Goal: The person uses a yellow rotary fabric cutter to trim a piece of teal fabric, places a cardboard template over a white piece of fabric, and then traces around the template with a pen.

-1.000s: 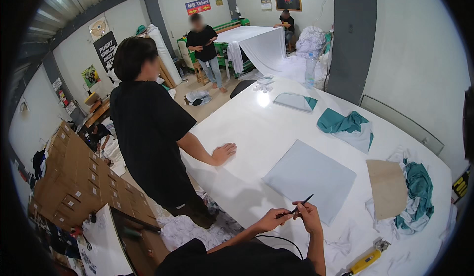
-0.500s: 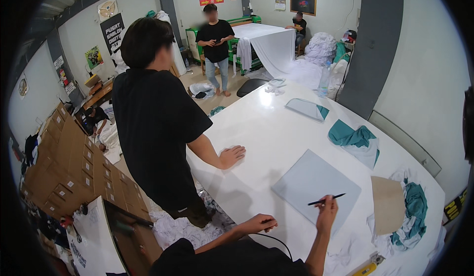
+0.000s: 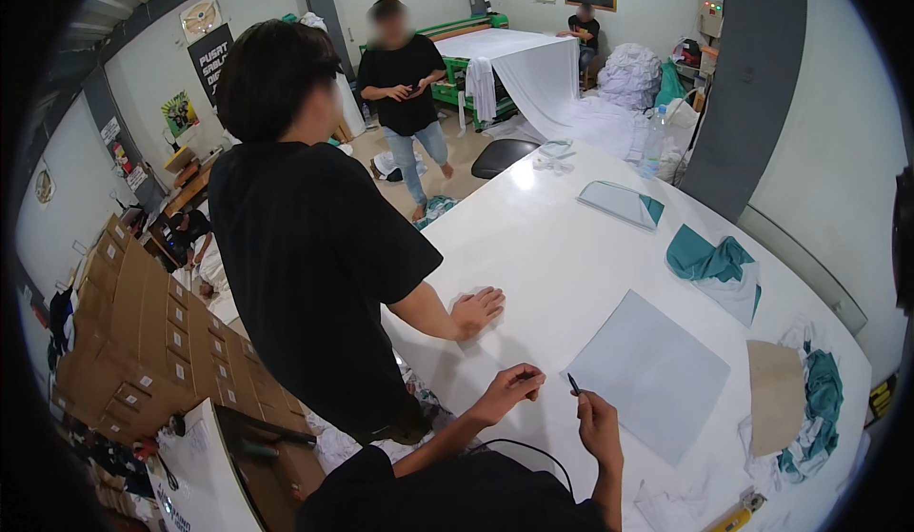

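Note:
My right hand point(image 3: 598, 425) is closed round a slim black pen point(image 3: 573, 384), its tip pointing up and left over the near left edge of a grey-blue square sheet point(image 3: 657, 375). Just left of it, my left hand point(image 3: 507, 394) is held above the white table point(image 3: 495, 218) with its fingers pinched together. What those fingers hold, if anything, cannot be made out. The sheet lies flat, turned cornerwise. A co-worker in a black shirt point(image 3: 305, 275) stands at the left with one hand point(image 3: 476, 313) resting flat on the tabletop.
Teal and white cloth pieces point(image 3: 714, 261) lie at the right, near a brown board point(image 3: 776, 394) and crumpled fabric point(image 3: 822, 403). A yellow tool point(image 3: 738, 513) sits near the lower edge. A clear bottle point(image 3: 653, 142) stands at the far end. Another person point(image 3: 405, 85) walks beyond the table.
My right hand has drawn the pen left, from over the sheet to its edge. My left hand has risen toward it. The person beyond the table has stepped nearer, and the view has shifted.

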Action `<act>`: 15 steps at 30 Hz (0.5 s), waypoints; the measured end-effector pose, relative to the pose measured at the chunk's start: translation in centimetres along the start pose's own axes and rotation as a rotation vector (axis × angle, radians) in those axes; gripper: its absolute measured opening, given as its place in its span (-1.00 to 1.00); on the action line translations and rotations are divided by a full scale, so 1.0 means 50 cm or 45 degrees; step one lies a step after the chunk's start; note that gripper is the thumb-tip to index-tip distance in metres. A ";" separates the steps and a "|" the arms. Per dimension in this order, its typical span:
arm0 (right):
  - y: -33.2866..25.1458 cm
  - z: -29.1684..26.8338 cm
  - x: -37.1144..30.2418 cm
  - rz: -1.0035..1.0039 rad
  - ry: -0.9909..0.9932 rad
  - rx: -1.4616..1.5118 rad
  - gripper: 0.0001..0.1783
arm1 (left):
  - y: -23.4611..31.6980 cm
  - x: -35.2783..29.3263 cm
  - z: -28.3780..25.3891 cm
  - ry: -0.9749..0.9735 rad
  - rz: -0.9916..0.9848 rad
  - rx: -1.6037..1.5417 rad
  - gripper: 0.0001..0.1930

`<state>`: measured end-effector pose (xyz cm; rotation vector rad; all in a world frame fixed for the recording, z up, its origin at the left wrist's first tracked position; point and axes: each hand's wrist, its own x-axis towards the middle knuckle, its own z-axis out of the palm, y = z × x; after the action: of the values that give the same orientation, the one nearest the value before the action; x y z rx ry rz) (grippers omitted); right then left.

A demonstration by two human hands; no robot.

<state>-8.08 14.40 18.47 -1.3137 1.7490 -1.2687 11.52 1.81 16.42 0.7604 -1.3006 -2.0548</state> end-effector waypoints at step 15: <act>-0.122 0.052 0.120 -0.300 0.170 -0.340 -0.79 | 0.066 0.130 -0.035 0.100 0.221 -0.706 -0.69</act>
<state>-5.57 7.58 23.66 -1.6610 1.9550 -1.3077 9.04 -5.11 17.83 0.4494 -0.6690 -2.0728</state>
